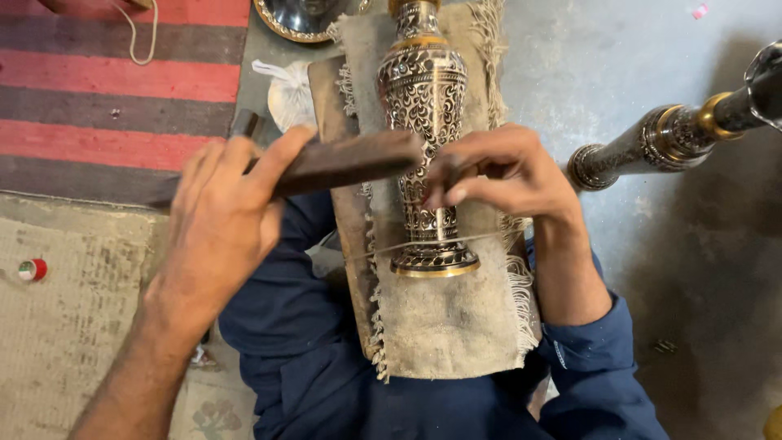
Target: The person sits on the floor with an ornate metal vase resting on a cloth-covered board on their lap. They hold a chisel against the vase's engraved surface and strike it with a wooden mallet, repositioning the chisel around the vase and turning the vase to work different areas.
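Engraved metal vase (423,122), black and silver with brass bands, lies lengthwise on a frayed burlap cloth (444,326) over a wooden board (330,90) resting on the person's lap, its base toward the body and tied down by a thin cord (489,237). In the head view, the right hand (505,175) pinches a slim punch or chisel (442,208) upright against the vase's narrow stem, fingers closed tight around it. The left hand (224,216) is clamped on a dark wooden mallet (342,163) held across just above the tool's top. A glancing blow could skid the tip across the finished pattern or catch the fingers beside it, since the vase is round and could roll under the cord. The tool's tip is hidden by the fingers, so I cannot tell exactly where it bears. Around lies a grey concrete floor (619,49), a red-striped rug (122,81), a second ornate metal piece (652,143), and a small red-capped item (32,270).
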